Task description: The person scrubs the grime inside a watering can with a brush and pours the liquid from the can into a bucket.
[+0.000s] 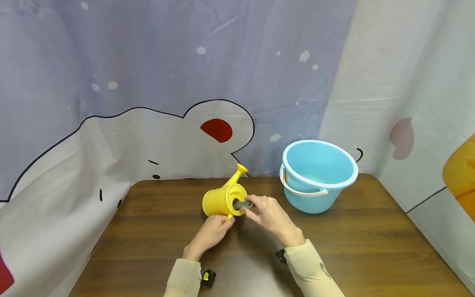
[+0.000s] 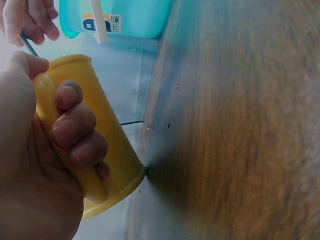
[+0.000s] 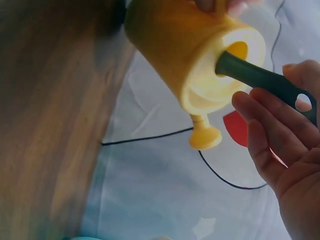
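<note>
My left hand (image 1: 210, 233) grips the handle of a yellow watering can (image 1: 217, 201), its fingers curled round it in the left wrist view. The can is tipped on its side, with its top opening facing toward the right hand and its spout pointing up and back. With thumb and fingers my right hand (image 1: 270, 214) pinches a dark green handle (image 3: 265, 77) that has a hole near its end. The handle's other end goes into the can's opening, so what kind of tool it belongs to is hidden.
To the right, a light blue bucket (image 1: 309, 202) with a white carrying handle (image 1: 302, 192) stands upright near the table's back edge. The wooden table (image 1: 148, 247) meets a printed curtain (image 1: 148, 74) behind and at both sides.
</note>
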Available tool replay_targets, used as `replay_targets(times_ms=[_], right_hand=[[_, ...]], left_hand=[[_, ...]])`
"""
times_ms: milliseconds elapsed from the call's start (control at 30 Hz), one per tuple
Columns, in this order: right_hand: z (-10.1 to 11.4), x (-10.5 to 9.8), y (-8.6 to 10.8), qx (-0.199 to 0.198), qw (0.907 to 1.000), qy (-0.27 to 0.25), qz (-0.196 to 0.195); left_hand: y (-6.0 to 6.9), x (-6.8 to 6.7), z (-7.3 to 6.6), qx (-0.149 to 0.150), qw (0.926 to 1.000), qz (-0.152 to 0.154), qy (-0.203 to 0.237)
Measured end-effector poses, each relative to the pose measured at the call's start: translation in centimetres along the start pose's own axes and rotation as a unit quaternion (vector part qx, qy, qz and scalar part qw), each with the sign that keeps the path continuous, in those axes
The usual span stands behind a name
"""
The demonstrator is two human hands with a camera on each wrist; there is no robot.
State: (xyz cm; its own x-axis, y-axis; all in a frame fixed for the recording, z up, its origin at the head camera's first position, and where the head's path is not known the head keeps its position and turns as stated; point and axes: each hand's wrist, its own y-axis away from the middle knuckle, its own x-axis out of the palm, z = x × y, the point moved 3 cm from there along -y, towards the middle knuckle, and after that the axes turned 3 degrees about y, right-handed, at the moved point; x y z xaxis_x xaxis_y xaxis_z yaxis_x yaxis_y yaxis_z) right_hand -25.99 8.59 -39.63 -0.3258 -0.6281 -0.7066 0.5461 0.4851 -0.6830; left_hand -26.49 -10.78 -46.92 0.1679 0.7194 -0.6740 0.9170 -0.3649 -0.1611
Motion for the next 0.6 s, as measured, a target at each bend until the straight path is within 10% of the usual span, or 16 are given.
replay_targets(times_ms=[600], right_hand=[[0.3,2.7,0.4,0.017,0.999,0.005,0.041]], left_hand=[[0.0,-0.2,0.3,-0.005,1.0,-0.001,0.0]])
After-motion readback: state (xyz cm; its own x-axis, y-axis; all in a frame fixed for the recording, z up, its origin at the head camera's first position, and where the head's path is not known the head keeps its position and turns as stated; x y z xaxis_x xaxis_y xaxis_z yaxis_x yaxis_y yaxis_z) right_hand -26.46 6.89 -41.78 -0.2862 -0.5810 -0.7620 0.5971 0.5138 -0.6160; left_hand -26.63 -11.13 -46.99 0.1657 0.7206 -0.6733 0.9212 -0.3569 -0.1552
